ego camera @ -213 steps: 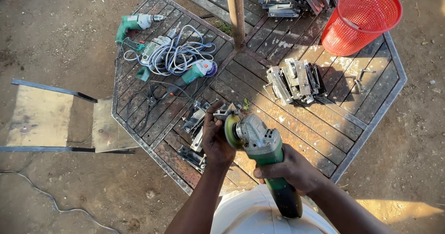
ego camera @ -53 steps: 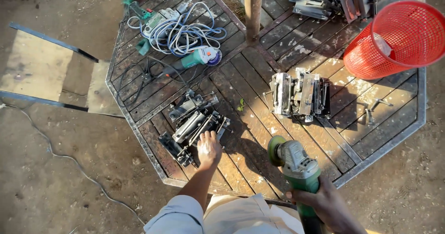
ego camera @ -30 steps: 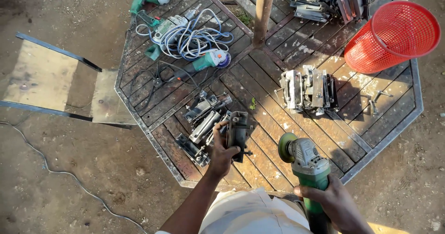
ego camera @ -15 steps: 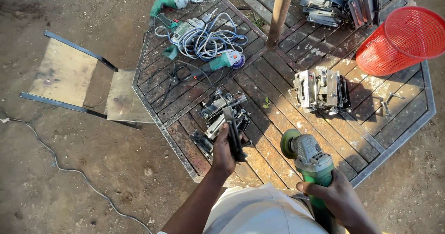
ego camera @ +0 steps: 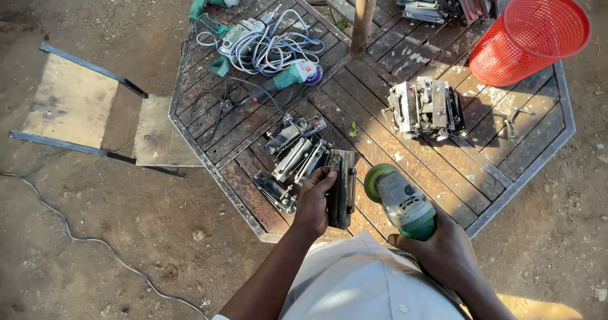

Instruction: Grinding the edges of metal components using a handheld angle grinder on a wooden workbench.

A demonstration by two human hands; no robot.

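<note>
- Dark rectangular metal block (ego camera: pixel 342 188) is lying on the slatted wooden counter (ego camera: pixel 443 174), left hand (ego camera: pixel 315 196) fingers gripping it.
- Right hand (ego camera: pixel 440 250) fingers are wrapping around the green-bodied angle grinder (ego camera: pixel 399 199) just beside it.

I have one view only, from the camera on the person's head. It looks almost straight down, tilted a little forward, from standing height, so the table (ego camera: pixel 519 161) fills the upper middle of the frame and bare ground takes the left side and corners. The person's shirt (ego camera: pixel 361 288) sits at the bottom edge, right under the lens. The left hand (ego camera: pixel 315 199) and right hand (ego camera: pixel 443 253) are the nearest things, close below me. No second view overlaps this one.
</note>
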